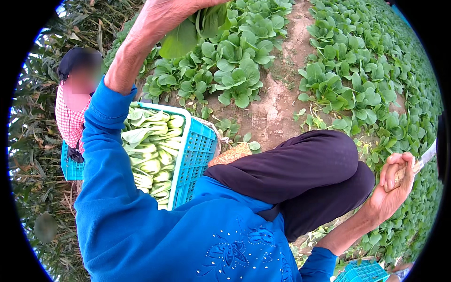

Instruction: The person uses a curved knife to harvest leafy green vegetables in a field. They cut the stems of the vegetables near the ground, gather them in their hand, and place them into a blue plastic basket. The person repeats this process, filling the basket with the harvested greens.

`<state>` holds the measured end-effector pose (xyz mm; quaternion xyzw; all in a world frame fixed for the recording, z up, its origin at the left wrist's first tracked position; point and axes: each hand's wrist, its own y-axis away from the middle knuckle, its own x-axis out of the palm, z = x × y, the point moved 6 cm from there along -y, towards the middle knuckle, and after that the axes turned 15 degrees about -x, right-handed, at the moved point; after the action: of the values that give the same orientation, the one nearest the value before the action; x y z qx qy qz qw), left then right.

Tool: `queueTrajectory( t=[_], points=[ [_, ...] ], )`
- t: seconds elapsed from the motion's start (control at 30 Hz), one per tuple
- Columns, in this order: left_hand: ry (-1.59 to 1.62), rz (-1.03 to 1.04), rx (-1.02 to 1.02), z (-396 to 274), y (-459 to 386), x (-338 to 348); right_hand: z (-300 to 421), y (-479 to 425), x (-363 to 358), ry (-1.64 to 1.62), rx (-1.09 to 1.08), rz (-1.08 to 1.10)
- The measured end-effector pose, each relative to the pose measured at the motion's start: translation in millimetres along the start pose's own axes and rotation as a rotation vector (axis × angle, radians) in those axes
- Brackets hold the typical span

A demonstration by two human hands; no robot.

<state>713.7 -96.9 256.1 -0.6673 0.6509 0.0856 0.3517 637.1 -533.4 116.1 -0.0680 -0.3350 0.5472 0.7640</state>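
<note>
My left hand (172, 14) is raised at the top edge, where its fingers are partly cut off. From it hang the broad green leaves of a bok choy (185, 37); the stalk end is hidden. To the right, past my knees, my right hand (394, 179) is closed around the handle of a knife (427, 154), whose blade points outward to the view's rim. Under my left arm stands a turquoise plastic crate (197, 155), holding many harvested bok choy (151, 165) with their pale stalks mostly towards the crate's near side.
Rows of growing bok choy (239, 77) flank a strip of bare soil (276, 98). A patterned orange cloth (230, 154) shows beside my thigh. At the left, a person (72, 112) in a checked top is near another crate (72, 162). A further crate (363, 271) stands bottom right.
</note>
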Motion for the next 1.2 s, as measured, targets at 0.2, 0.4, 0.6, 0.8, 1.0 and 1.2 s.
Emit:
queueTrajectory(
  t=[0.2, 0.4, 0.6, 0.8, 1.0, 1.2],
  points=[
    [-0.707, -0.154, -0.118, 40, 109, -57, -13, 55, 92, -0.311, 0.136, 0.172],
    [-0.77, -0.069, -0.287, 77, 146, -86, -90, 169, 232, -0.487, 0.742, 0.391],
    [-0.708, 0.128, -0.451, 147, 186, -95, -170, 258, 311, -0.291, 0.72, 0.641],
    [-0.708, 0.141, -0.45, 179, 220, -94, -204, 295, 341, 0.015, 0.464, 0.773],
    [-0.819, 0.039, -0.196, 157, 188, -101, -210, 299, 341, 0.083, 0.358, 0.803],
    [-1.009, -0.101, 0.217, 186, 197, -68, -206, 307, 336, 0.064, 0.51, 0.764]
  ],
)
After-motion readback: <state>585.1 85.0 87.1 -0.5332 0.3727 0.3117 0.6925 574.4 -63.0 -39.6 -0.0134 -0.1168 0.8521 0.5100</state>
